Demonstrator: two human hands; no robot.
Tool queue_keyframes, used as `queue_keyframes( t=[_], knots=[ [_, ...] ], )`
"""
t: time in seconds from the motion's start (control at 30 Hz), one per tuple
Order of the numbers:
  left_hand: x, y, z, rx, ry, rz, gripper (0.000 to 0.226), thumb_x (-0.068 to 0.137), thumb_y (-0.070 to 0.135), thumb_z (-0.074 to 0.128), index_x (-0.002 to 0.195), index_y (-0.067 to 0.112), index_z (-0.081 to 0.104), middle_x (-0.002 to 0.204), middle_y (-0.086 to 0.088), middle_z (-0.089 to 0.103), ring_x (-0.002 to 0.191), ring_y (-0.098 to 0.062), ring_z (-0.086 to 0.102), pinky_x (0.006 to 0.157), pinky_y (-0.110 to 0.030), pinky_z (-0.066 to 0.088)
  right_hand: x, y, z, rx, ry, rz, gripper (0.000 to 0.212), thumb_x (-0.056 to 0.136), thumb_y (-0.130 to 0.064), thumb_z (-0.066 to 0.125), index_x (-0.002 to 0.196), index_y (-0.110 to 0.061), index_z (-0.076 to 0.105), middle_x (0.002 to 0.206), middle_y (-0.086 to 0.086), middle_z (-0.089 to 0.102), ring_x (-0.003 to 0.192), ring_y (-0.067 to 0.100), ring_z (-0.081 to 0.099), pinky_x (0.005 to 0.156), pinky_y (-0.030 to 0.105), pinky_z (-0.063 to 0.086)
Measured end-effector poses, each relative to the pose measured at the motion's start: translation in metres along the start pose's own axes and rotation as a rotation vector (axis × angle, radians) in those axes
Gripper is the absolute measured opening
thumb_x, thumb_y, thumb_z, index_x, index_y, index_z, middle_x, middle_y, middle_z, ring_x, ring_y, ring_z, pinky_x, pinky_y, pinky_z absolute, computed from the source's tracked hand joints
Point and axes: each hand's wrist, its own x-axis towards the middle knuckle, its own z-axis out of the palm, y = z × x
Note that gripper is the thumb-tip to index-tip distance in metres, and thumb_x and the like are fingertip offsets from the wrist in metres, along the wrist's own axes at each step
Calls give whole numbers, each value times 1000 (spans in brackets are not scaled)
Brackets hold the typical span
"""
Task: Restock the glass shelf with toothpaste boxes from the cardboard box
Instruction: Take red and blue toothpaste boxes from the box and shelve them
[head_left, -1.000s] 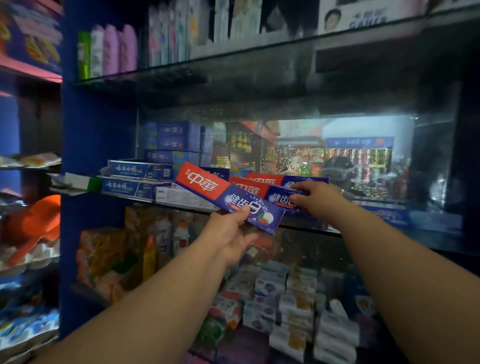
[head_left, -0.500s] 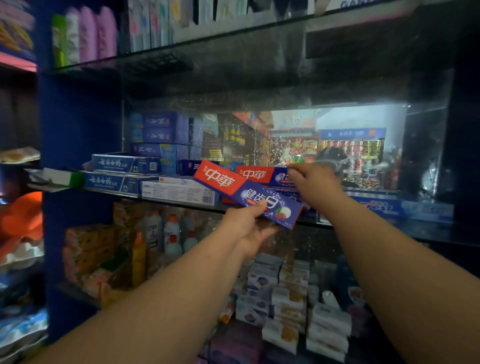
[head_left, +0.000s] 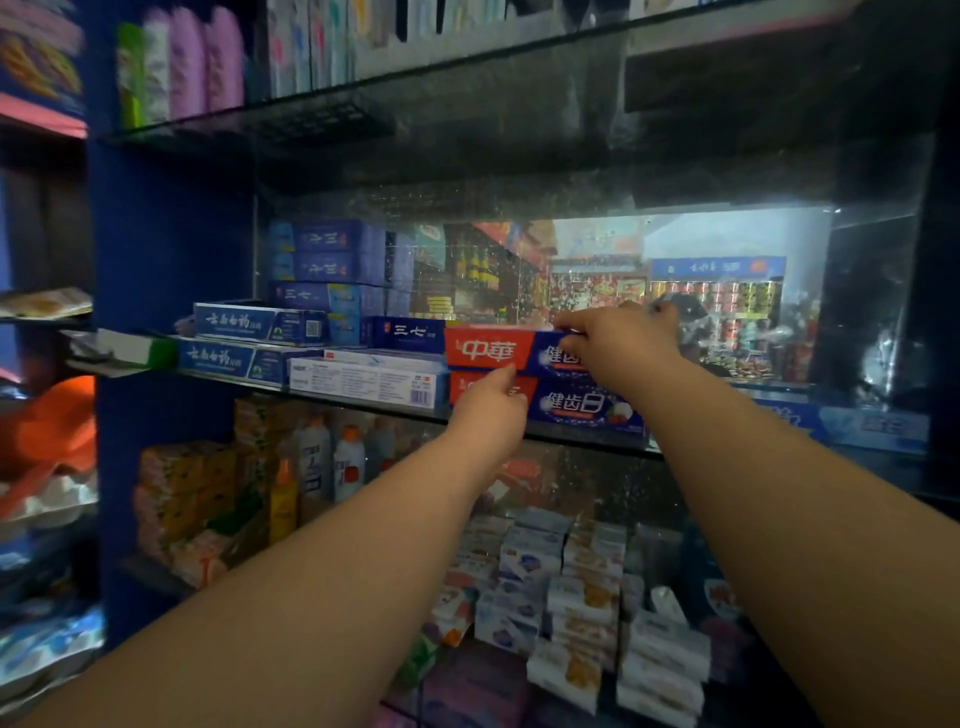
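Note:
Two red-and-blue toothpaste boxes lie stacked on the glass shelf (head_left: 597, 437), long sides facing me. My right hand (head_left: 621, 343) pinches the blue right part of the upper toothpaste box (head_left: 491, 351). My left hand (head_left: 488, 410) curls over the red left end of the lower toothpaste box (head_left: 584, 408), its thumb touching the upper box's bottom edge. Both arms reach up from below. The cardboard box is out of view.
Left of the pair lie a white box (head_left: 369, 382), light-blue toothpaste boxes (head_left: 254, 325) and a stack of dark-blue boxes (head_left: 332, 260). A mirror (head_left: 675, 280) backs the shelf. Bottles (head_left: 314, 457) and small white boxes (head_left: 587, 597) fill lower shelves; pink bottles (head_left: 208, 57) stand above.
The tilted box in my left hand has come down level onto the shelf. My right hand has set the other box on top of it.

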Motion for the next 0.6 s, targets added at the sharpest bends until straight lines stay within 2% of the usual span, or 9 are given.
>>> queue_keyframes(
  t=[0.1, 0.2, 0.3, 0.43, 0.6],
  knots=[
    [3, -4, -3, 493, -44, 67, 49, 101, 34, 36, 148, 23, 30, 155, -1, 29, 141, -23, 29, 117, -51, 17, 6, -1, 9, -46, -2, 11, 34, 99, -47, 36, 131, -47, 48, 130, -2, 60, 130, 26, 42, 111, 53, 14],
    [9, -2, 3, 715, -113, 31, 58, 99, 48, 28, 152, 25, 16, 161, 4, 9, 148, -18, 6, 113, -64, 1, 12, 3, 15, -30, 39, 22, 34, 99, -48, 37, 130, -48, 49, 129, -2, 61, 132, 26, 38, 112, 56, 10],
    [16, -2, 9, 787, -124, -5, 63, 97, 56, 24, 152, 27, 12, 162, 3, 3, 149, -18, -1, 111, -67, -6, 20, 7, 17, -38, 55, 37, 34, 98, -48, 37, 130, -49, 48, 129, 1, 61, 134, 26, 35, 112, 59, 4],
    [17, -1, 13, 805, -151, -24, 63, 97, 57, 22, 152, 27, 12, 162, 1, 4, 149, -22, -5, 109, -68, -8, 25, 8, 25, -90, -86, 63, 37, 100, -47, 32, 136, -46, 43, 138, -1, 55, 139, 28, 31, 109, 66, -6],
    [15, -2, 12, 773, -143, -36, 62, 98, 55, 22, 152, 27, 13, 161, 3, 7, 149, -20, -4, 110, -67, -6, 22, 1, 33, -72, -19, 41, 36, 98, -39, 41, 133, -38, 48, 132, -4, 58, 135, 26, 37, 104, 71, -11]
  ],
)
